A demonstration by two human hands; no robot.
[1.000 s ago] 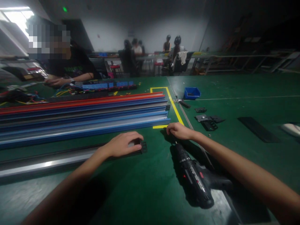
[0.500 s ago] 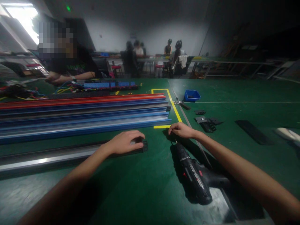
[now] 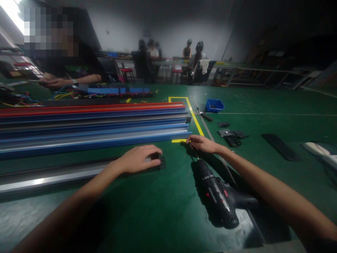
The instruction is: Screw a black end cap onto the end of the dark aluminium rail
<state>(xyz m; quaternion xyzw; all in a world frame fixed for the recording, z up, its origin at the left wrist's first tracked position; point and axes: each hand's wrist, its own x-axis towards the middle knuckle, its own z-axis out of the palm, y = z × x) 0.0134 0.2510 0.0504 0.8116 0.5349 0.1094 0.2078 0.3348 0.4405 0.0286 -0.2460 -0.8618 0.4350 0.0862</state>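
Note:
My left hand (image 3: pixel 140 159) is closed over the end of a long black and silver metal profile (image 3: pixel 43 182), thumb on the near side and fingers on the far side. At that end, a black end cap (image 3: pixel 162 162) pokes out past my fingertips. My right hand (image 3: pixel 202 143) is bent into a pinch just beyond the bit of a black cordless drill (image 3: pixel 217 196). Whatever lies between those fingertips is too small to make out. The drill rests on its side on the green table, bit pointing away from me, its handle partly under my right forearm.
Several blue, red and grey profiles (image 3: pixel 92 140) lie side by side behind. A blue bin (image 3: pixel 214 105), small black parts (image 3: pixel 231 135) and a dark flat bar (image 3: pixel 280 147) are to the right. Across the table sits a person (image 3: pixel 79 68) near wiring and blue blocks (image 3: pixel 104 90).
The view has shifted slightly. My right hand's fingertips have moved a little to the left, and more of the drill bit shows. My left hand stays on the profile end.

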